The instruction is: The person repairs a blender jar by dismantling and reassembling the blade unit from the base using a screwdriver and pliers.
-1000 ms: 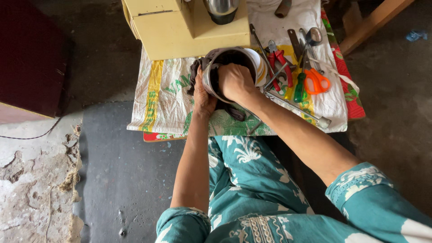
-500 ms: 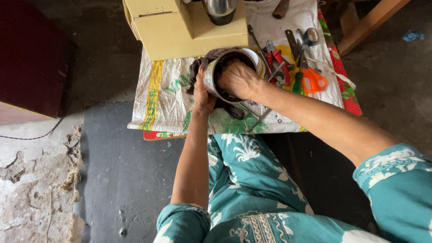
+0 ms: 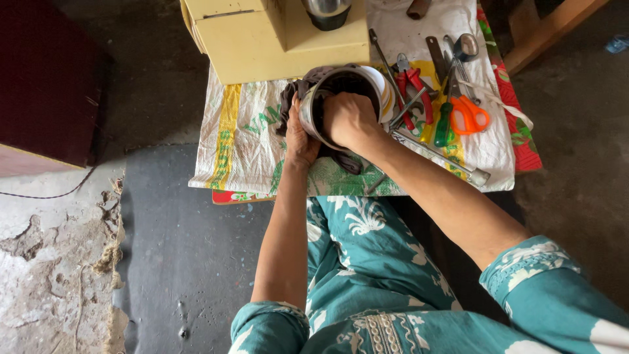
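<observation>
Our left hand (image 3: pixel 300 134) grips the metal pot (image 3: pixel 341 98) tilted on the table (image 3: pixel 249 151), our right hand (image 3: pixel 348 118) clenched inside, wiping under way.

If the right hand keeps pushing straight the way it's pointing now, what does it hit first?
The right hand points into the mouth of the metal pot, which the left hand steadies on its side. It would probably meet the pot's dark inner wall or bottom first; depth inside is unclear.
</observation>
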